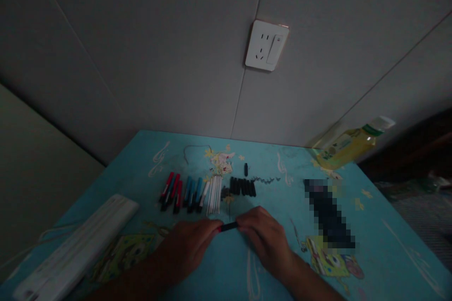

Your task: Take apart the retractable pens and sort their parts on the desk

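Slim black plastic pen with a red end (pixel 229 226), spanning the gap between the left hand (pixel 192 241) and the right hand (pixel 264 234).

Both hands are pinched on the pen, the left at the red end, the right at the black, so neither is nearer; its long axis runs crosswise, right end tipped slightly forward. Just ahead lie thin white sticks (pixel 213 195); forward-left, blue-and-black pens (pixel 191 194), then red-and-black pens (pixel 172 192); ahead of the right hand, short black cylinders (pixel 242 186). Far forward-right of the right hand, a clear bottle with a white cap (pixel 348 146) holds yellow liquid.
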Motion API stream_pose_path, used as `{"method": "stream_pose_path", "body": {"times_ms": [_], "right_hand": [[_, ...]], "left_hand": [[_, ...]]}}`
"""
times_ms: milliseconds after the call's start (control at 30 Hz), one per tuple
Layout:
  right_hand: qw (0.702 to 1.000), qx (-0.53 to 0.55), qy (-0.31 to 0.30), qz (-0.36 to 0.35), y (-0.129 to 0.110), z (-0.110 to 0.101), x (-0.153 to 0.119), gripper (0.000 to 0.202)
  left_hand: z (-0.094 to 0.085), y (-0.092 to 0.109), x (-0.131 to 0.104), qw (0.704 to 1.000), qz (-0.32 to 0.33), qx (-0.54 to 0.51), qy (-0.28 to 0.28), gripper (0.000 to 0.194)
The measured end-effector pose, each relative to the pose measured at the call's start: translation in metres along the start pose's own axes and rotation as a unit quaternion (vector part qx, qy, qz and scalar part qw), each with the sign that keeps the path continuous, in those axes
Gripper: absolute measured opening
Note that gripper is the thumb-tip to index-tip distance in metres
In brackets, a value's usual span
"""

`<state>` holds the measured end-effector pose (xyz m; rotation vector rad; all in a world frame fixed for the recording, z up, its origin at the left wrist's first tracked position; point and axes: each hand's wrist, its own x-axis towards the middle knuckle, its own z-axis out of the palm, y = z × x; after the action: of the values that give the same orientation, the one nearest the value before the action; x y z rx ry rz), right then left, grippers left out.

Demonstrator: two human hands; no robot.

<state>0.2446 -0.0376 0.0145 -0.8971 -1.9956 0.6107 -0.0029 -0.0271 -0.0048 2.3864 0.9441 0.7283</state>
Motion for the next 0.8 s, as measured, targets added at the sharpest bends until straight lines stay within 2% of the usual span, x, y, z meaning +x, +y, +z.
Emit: {"method": "stream_pose_path", "body": {"times_ms": [100,233,300,367,433,500,533,600,667,700,800], "right_hand": [[0.997,-0.019,-0.030,-0.068,0.002,-0.008,0.000,0.033],[0.987,-0.060,-0.075,-0.126,0.000,-0.021,-0.001,0.038],[0.982,-0.073,-0.092,-0.147,-0.002,-0.027,-0.002,0.039],[0.979,-0.087,-0.082,-0.164,-0.002,-0.033,-0.004,0.039],[0.979,-0.109,-0.036,-0.171,0.004,-0.041,-0.005,0.036],[0.978,-0.148,0.027,-0.145,0.015,-0.052,-0.005,0.027],[0.976,-0.177,0.057,-0.110,0.023,-0.059,-0.005,0.022],[0.962,-0.249,0.115,-0.007,0.042,-0.074,-0.003,0.012],[0.935,-0.308,0.155,0.078,0.063,-0.088,-0.001,0.011],[0.926,-0.327,0.160,0.100,0.073,-0.094,-0.001,0.015],[0.919,-0.358,0.125,0.112,0.100,-0.106,-0.002,0.023]], "left_hand": [[-0.005,0.002,0.001,0.999,-0.019,-0.046,-0.015,0.026],[-0.011,0.009,0.003,0.997,-0.017,-0.071,-0.034,0.028],[-0.011,0.010,0.003,0.990,-0.050,-0.121,-0.061,0.031],[-0.010,0.008,0.003,0.975,-0.111,-0.180,-0.072,0.035],[-0.008,0.004,0.003,0.964,-0.154,-0.208,-0.057,0.039],[-0.007,0.001,0.003,0.966,-0.158,-0.203,-0.030,0.038],[-0.006,-0.001,0.002,0.969,-0.152,-0.195,-0.019,0.037],[-0.006,-0.002,0.000,0.972,-0.141,-0.188,-0.009,0.035],[-0.005,-0.002,-0.002,0.974,-0.127,-0.186,-0.015,0.033],[-0.006,-0.001,-0.002,0.976,-0.117,-0.183,-0.023,0.032],[-0.007,0.002,-0.003,0.984,-0.079,-0.158,-0.037,0.029]]}}
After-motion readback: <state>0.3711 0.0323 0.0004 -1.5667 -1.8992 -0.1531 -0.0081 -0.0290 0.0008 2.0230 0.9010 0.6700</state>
